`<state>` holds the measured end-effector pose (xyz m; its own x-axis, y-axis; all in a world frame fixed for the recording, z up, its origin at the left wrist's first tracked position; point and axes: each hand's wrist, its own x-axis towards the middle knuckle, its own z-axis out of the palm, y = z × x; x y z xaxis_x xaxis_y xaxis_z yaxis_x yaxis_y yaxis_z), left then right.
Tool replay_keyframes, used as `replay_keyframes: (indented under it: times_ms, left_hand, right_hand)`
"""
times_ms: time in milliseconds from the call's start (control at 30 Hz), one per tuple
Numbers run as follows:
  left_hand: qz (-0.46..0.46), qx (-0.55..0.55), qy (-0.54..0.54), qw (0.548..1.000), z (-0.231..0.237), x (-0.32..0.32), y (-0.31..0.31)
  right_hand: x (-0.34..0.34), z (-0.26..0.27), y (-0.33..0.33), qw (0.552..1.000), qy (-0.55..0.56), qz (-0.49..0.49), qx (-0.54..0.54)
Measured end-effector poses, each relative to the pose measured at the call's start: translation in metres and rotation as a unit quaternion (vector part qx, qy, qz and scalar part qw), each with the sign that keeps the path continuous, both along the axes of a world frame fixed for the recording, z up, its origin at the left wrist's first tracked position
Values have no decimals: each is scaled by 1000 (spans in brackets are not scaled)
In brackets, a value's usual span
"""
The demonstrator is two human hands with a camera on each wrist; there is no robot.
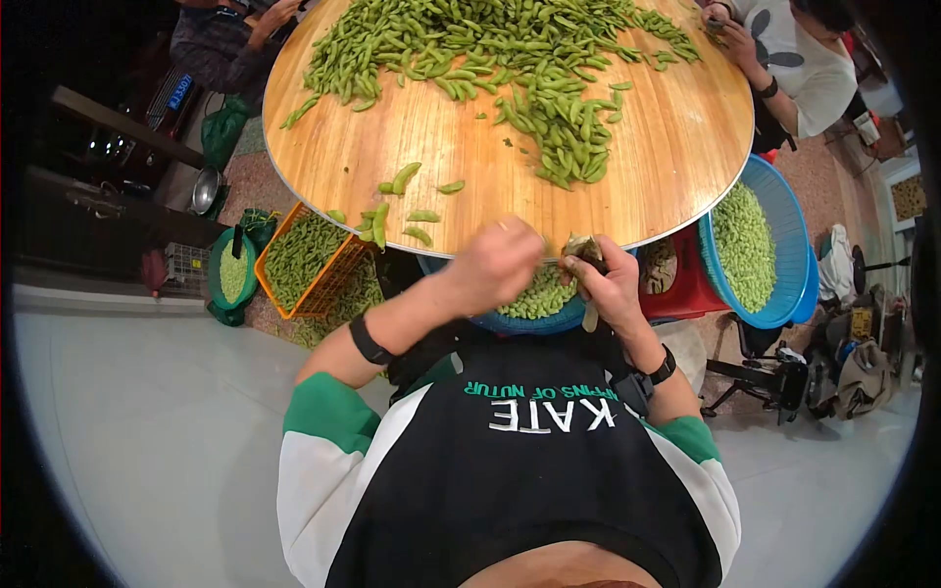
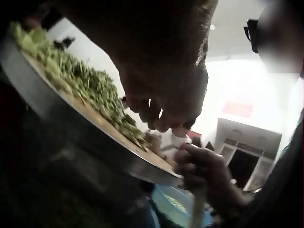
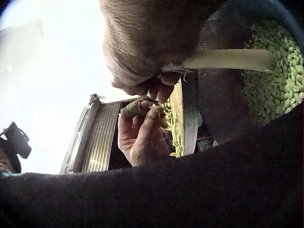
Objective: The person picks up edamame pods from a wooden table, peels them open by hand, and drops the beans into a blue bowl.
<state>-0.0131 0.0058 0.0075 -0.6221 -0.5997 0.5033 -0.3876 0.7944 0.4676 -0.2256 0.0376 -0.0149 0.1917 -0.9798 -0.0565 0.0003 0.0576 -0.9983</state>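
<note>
My left hand [image 1: 500, 263] is blurred, fingers curled, by the table's near edge. In the right wrist view this hand [image 3: 145, 140], with a grey cover on one finger, brings thumb and fingertips together; whether they hold anything is unclear. My right hand [image 1: 610, 282] grips a pale, strip-like piece [image 1: 590, 316] that hangs below its fingers. The same strip [image 3: 228, 61] sticks out from my right hand [image 3: 142, 47] in the right wrist view. Both hands are close together above a blue basin of shelled beans [image 1: 539, 297]. Green pods [image 1: 404, 178] lie loose on the round wooden table [image 1: 323, 147].
A big pile of pods [image 1: 549, 59] covers the table's far side. An orange crate of pods [image 1: 294, 257] and a green bag [image 1: 233, 274] stand left, a blue basket of shelled beans [image 1: 742, 245] right. Two other people are at the far edge, one in a white shirt [image 1: 804, 73].
</note>
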Motion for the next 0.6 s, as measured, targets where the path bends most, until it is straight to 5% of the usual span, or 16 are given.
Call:
replay_keyframes:
  times_ms: [167,233,300,367,433,600]
  left_hand:
    - [-28,-26,-21,999,-23,-22,8]
    - [-46,-20,57,997,-16,-20,1]
    - [-39,18,26,999,-15,-1,-12]
    - [130,-156,-86,975,-18,17,-36]
    - [162,-175,-127,963,-20,42,-44]
    - [310,-132,-249,908,-31,120,-50]
  right_hand:
    - [-3,-8,-3,998,-21,-57,4]
    - [-3,-6,1,999,-22,-43,-14]
    - [0,-7,5,998,-61,0,3]
    - [5,-24,6,996,-64,39,-48]
    - [11,-16,4,988,42,73,-130]
    - [12,-31,2,965,112,85,-220]
